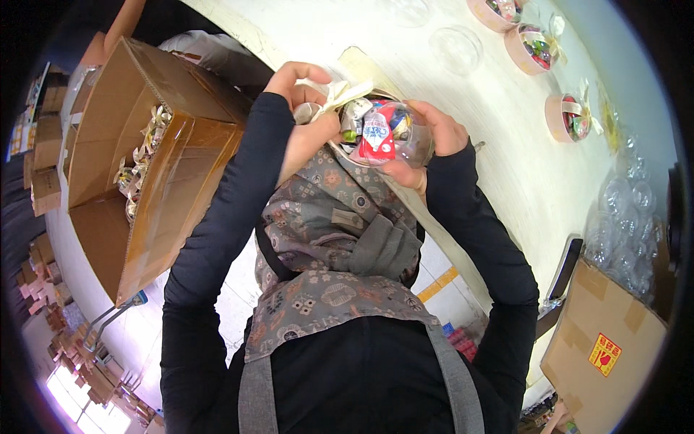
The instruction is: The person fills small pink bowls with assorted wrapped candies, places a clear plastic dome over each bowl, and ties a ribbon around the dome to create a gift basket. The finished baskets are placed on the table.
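Observation:
At the table's near edge I have a round gift box with a clear domed cover, tilted so its wrapped sweets face me. Among the sweets is a red and white packet. My right hand grips the box's right side, its thumb low and its fingers over the clear cover. On the other side my left hand is closed at the cream ribbon bow, with fingers and thumb around it. The hand and the bow partly hide the box's left rim.
Several finished-looking pink gift boxes with ribbons stand along the white table's far right. Clear covers lie ahead; more are piled at right. An open carton holding beribboned boxes is at left, another carton at lower right.

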The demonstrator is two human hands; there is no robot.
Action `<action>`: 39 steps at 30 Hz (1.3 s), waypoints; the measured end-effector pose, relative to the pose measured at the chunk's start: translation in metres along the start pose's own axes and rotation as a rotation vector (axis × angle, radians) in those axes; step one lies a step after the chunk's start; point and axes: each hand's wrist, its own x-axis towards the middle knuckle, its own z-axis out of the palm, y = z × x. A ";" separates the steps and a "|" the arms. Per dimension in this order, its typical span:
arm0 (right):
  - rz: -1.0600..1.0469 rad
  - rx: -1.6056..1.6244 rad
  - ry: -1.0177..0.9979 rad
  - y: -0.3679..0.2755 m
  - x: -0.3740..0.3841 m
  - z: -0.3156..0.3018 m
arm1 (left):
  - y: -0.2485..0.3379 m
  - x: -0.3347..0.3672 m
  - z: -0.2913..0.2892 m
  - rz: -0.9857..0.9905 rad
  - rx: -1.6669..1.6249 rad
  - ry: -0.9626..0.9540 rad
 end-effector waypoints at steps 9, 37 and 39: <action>-0.059 0.147 0.118 -0.008 0.001 0.001 | -0.039 0.028 0.016 0.153 0.001 0.029; -0.112 -0.189 0.186 -0.025 0.023 0.001 | -0.026 0.036 0.023 0.084 0.009 -0.056; -0.122 -0.222 0.154 -0.024 0.027 -0.004 | -0.025 0.041 0.014 -0.031 -0.151 -0.129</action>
